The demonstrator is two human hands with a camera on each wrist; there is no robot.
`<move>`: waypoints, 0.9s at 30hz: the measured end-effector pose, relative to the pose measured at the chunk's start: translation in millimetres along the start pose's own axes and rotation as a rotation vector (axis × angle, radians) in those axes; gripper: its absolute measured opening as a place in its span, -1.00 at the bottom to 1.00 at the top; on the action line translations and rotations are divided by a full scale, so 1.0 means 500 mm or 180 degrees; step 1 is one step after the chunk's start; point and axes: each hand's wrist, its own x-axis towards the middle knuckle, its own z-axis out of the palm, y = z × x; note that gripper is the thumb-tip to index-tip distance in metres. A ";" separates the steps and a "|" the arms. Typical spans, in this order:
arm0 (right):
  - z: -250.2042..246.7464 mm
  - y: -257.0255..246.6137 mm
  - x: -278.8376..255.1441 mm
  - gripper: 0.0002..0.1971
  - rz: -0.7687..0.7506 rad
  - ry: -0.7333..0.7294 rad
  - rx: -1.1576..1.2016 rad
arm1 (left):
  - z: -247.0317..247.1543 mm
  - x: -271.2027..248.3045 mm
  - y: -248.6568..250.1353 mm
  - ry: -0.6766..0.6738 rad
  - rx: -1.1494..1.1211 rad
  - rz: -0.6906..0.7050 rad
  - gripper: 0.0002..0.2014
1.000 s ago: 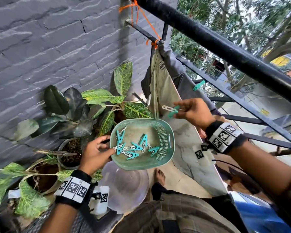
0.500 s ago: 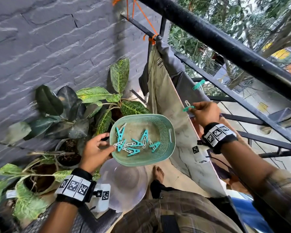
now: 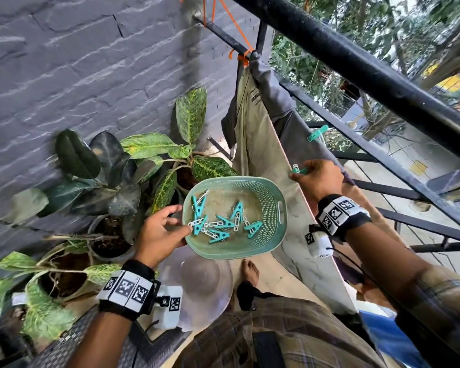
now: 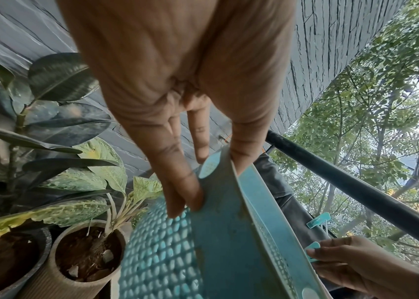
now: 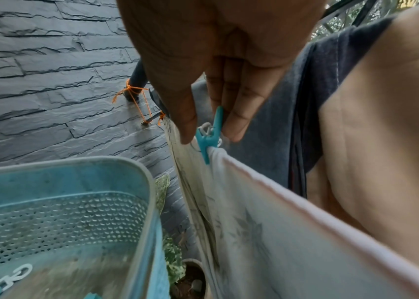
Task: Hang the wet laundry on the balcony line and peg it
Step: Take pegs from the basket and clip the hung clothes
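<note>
My left hand [image 3: 160, 235] grips the rim of a teal perforated basket [image 3: 266, 205], thumb inside and fingers beneath [image 4: 182, 202]. Several teal pegs [image 3: 218, 224] lie loose in it. My right hand [image 3: 319, 179] pinches one teal peg [image 5: 209, 139] between thumb and fingers. Its jaws sit over the top hem of a pale leaf-patterned cloth [image 5: 267, 212] that hangs on the line. A dark grey garment [image 3: 284, 107] hangs behind it, with another teal peg [image 3: 317, 133] clipped on it.
A thick black railing [image 3: 356, 65] runs diagonally overhead, with thinner bars below it. An orange cord [image 3: 243, 55] is tied at the slate wall [image 3: 91, 75]. Potted plants [image 3: 149, 166] stand at the left. A clear plastic bowl [image 3: 202, 288] and my bare foot [image 3: 250, 269] are on the floor.
My right hand carried the peg from above the basket rightward to the pale cloth's top edge. The left hand kept the basket where it was.
</note>
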 end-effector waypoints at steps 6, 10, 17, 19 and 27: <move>-0.041 0.001 -0.011 -0.33 -0.0387 0.0044 -0.0089 | -0.007 -0.001 -0.010 0.0056 0.0276 0.0141 -0.42; -0.068 -0.039 -0.046 -0.69 -0.0909 0.0162 -0.0134 | -0.006 -0.014 -0.004 0.0050 0.0328 0.0157 -0.44; 0.005 -0.137 -0.194 -0.78 -0.2492 -0.1545 -0.0775 | -0.009 -0.045 -0.002 -0.0084 0.0443 0.0278 -0.41; 0.054 -0.147 -0.223 -0.66 -0.2861 -0.2079 -0.1044 | -0.009 -0.053 -0.004 -0.0142 0.0421 0.0334 -0.43; 0.157 -0.201 -0.284 -0.43 -0.4055 -0.2300 -0.2215 | -0.025 -0.088 -0.022 -0.0247 0.0367 0.0311 -0.39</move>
